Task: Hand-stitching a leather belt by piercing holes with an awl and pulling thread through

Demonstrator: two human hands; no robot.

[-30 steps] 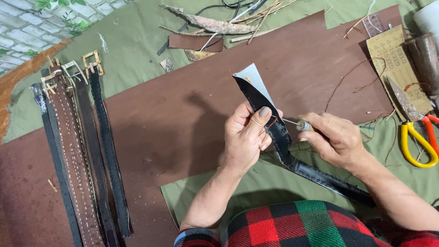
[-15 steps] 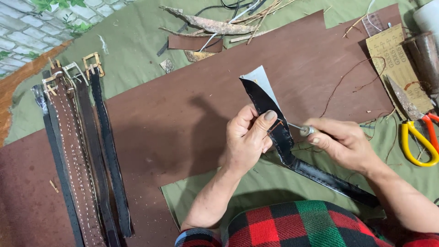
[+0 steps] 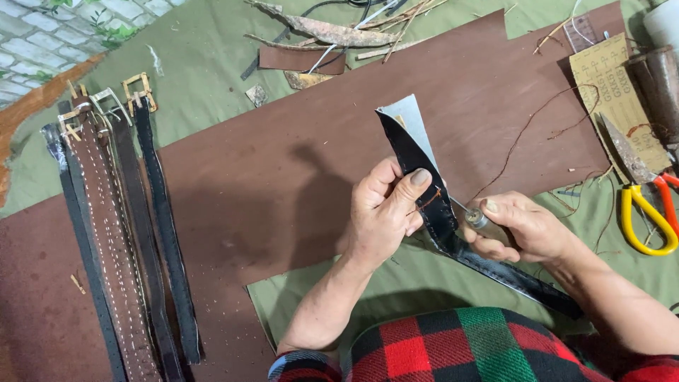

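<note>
My left hand (image 3: 385, 212) pinches a black leather belt strap (image 3: 424, 177) with a grey lining, holding its pointed end upright. The strap's lower part (image 3: 523, 279) runs down to the right over my lap. My right hand (image 3: 520, 230) grips a small metal awl (image 3: 475, 216) whose tip presses against the strap's edge beside my left thumb. A thin brown thread (image 3: 523, 134) trails from the strap across the brown leather sheet (image 3: 283, 170) beneath.
Several finished belts with buckles (image 3: 120, 233) lie in a row at left. Scissors with yellow and red handles (image 3: 647, 212), a sandpaper sheet (image 3: 612, 92) and a rusty blade (image 3: 626, 152) sit at right. Scraps and sticks (image 3: 325, 32) lie at the top on green cloth (image 3: 212, 64).
The awl and my right hand have shifted slightly toward the strap; the strap stays upright in my left hand.
</note>
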